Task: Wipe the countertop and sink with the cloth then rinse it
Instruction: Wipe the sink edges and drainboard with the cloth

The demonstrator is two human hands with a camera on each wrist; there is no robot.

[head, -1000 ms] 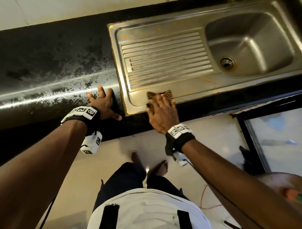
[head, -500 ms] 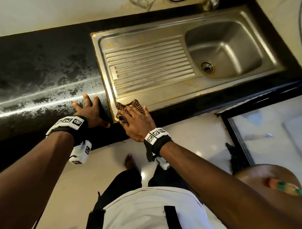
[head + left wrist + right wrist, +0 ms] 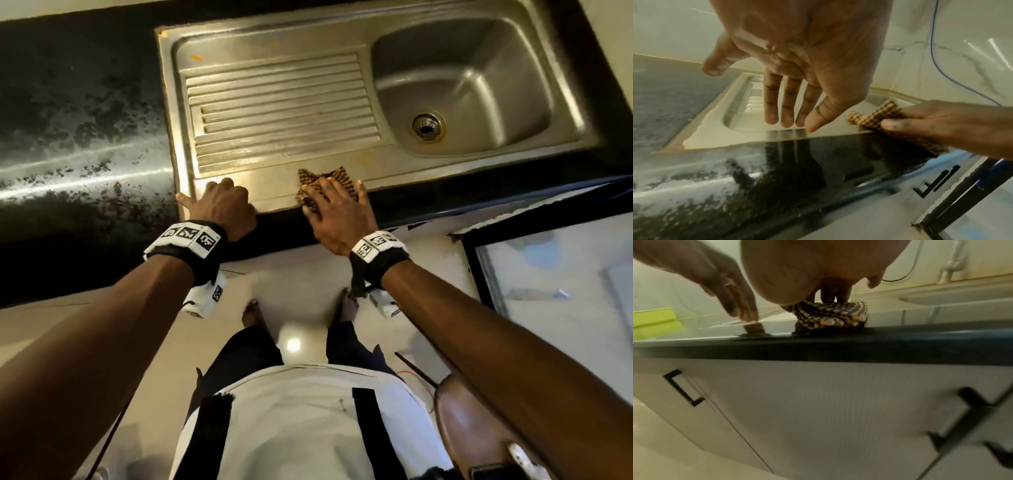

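A brown checked cloth [image 3: 323,180] lies bunched on the front rim of the steel sink [image 3: 274,48], below the ribbed drainboard. My right hand [image 3: 329,202] presses flat on it, fingers spread, thumb at its left edge. In the right wrist view the cloth [image 3: 830,316] sits at the counter's front edge. My left hand [image 3: 222,188] rests on the sink's front left corner. Seen from the left wrist, the straight fingers [image 3: 786,118] touch the rim and hold nothing. The black speckled countertop [image 3: 68,120] extends left, with wet streaks.
The basin with its drain [image 3: 428,126] lies to the right. A tap [image 3: 949,264] stands on the back wall. A green object [image 3: 653,316] sits far left on the counter. White cabinet doors with black handles [image 3: 684,387] hang below. A dark-framed glass panel [image 3: 548,274] stands at right.
My right hand slid the cloth left to the sink's corner, then right along the front rim. My left hand moved right from the countertop onto the sink's front left corner.
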